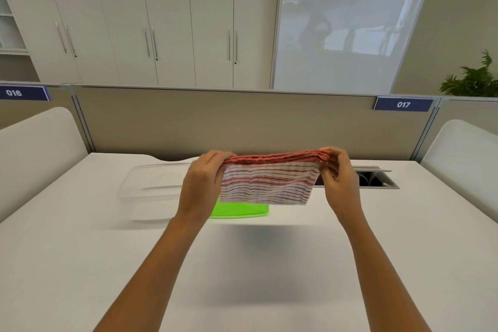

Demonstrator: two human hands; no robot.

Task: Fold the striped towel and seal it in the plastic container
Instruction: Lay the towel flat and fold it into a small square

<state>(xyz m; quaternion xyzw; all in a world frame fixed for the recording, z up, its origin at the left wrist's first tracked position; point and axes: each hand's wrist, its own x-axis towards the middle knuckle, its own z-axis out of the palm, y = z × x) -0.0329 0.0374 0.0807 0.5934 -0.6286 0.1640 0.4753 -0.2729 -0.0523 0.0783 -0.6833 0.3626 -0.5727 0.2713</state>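
Note:
The red-and-white striped towel (pixel 266 183) hangs folded in the air above the white table (pixel 80 250). My left hand (pixel 200 186) pinches its upper left corner and my right hand (pixel 339 178) pinches its upper right corner, so the folded top edge is stretched between them. A clear plastic container (pixel 151 186) stands on the table to the left, behind my left hand. A bright green lid (pixel 242 210) lies flat on the table, partly hidden behind the hanging towel.
A cable hatch (pixel 377 178) is set into the table at the back right. A beige partition (pixel 242 121) closes the desk's far edge. White chair backs (pixel 35 148) stand at both sides.

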